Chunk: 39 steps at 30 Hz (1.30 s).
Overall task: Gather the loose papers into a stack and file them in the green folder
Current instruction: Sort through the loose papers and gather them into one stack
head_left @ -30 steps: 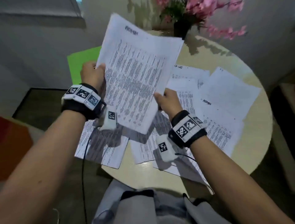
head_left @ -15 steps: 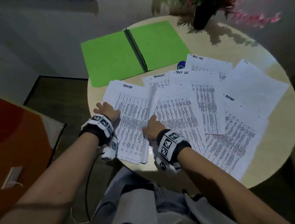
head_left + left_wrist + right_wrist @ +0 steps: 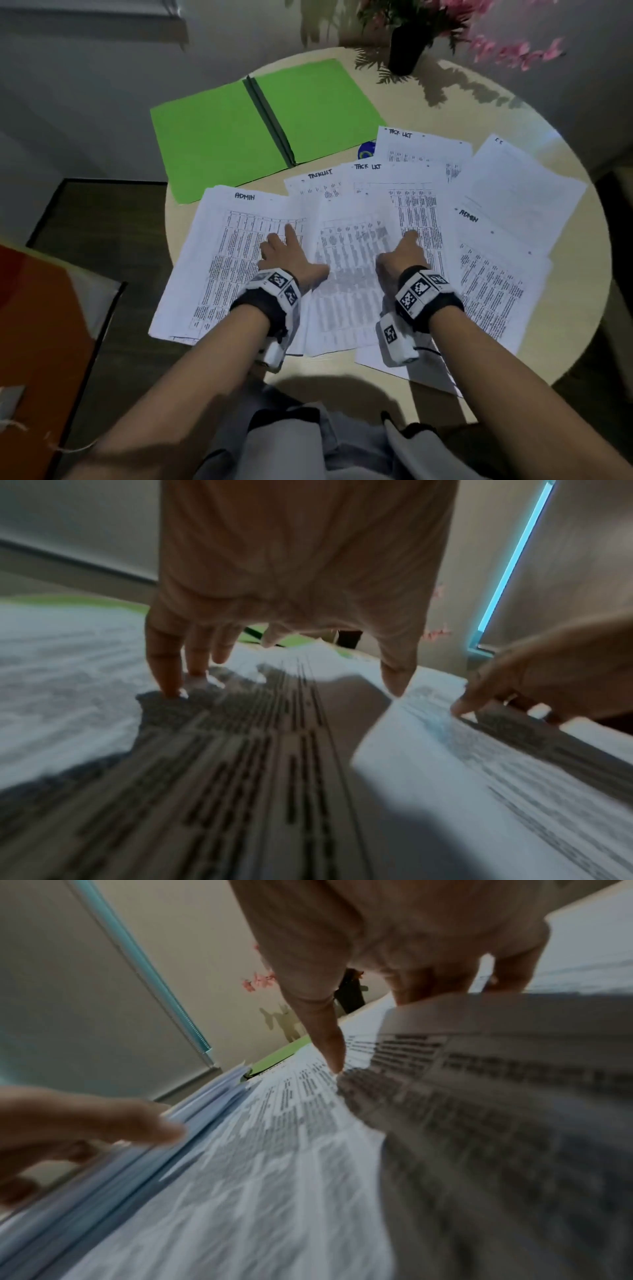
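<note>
vase (image 3: 406, 51) beyond green folder (image 3: 219, 137)

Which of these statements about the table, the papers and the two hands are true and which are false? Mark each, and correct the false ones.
1. The green folder lies open on the table. True.
2. The left hand holds a sheet up in the air. False: it rests with straight fingers on the stack headed ADMIN, which lies on the table.
3. The right hand touches a printed sheet with its fingertips. True.
4. All papers are already in the folder. False: they lie spread on the table, and none shows on the folder.
5. A dark vase with pink flowers stands at the far edge of the table. True.
</note>
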### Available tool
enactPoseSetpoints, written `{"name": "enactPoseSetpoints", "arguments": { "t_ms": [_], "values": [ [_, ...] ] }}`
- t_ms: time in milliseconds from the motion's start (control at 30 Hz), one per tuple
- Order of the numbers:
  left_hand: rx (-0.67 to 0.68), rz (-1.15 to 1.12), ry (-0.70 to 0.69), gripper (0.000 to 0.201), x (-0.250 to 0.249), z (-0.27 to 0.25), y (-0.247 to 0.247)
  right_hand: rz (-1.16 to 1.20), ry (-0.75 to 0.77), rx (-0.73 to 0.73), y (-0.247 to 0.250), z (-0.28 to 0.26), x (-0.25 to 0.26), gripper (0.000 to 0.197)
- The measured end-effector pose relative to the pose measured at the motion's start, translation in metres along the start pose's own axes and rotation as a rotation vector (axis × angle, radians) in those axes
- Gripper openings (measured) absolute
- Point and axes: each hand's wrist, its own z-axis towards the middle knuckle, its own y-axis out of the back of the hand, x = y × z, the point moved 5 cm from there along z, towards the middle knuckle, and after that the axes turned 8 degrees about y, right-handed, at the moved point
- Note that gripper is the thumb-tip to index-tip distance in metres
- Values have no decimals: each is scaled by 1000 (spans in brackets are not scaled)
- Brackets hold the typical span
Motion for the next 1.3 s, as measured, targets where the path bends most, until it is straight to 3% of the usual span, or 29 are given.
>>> {"name": "enactPoseSetpoints", "arguments": {
  "t_ms": [100, 167, 267, 367, 433, 567, 667, 767, 867, 1033, 1133, 1200, 1300],
  "values": [
    [-60, 103, 44, 103, -8, 3, -5, 78, 138, -5, 9, 6, 4, 32],
    [-99, 106, 52, 96, -12, 7, 1, 106, 144, -103, 31, 16, 1, 26],
    [-137, -119, 10, 87, -15, 16, 21, 64, 45, -283, 68, 36, -19, 26],
    [-166, -456, -34, 92, -7, 23, 40, -87, -20, -247, 79, 48, -35, 29],
    [-165, -510, -67, 88, -5, 21, 43, -85, 65, -172, 73, 50, -29, 30],
    [-84, -440, -105, 56, -12, 22, 29, -69, 306, -38, 46, 45, 4, 26],
    [-63, -455, -61, 47, -13, 24, 23, -138, 422, 64, 25, 39, 29, 6],
    [-105, -329, -134, 52, -20, 21, 22, -189, 558, 41, 16, 27, 47, 12],
    [-112, -272, -171, 66, -23, 19, 19, -91, 694, -99, 34, 9, 56, 21],
    [-62, -117, -137, 70, -38, 12, 12, 345, 509, -373, 103, 6, 15, 52],
    [-228, -74, -184, 60, -63, -3, 17, 508, 284, -493, 135, 16, -38, 72],
    [-238, -95, -287, 47, -85, -13, 12, 518, 121, -525, 147, 20, -74, 69],
    [-39, -111, -352, 36, -113, -20, -17, 401, -100, -513, 152, 24, -125, 46]
  ]
}}
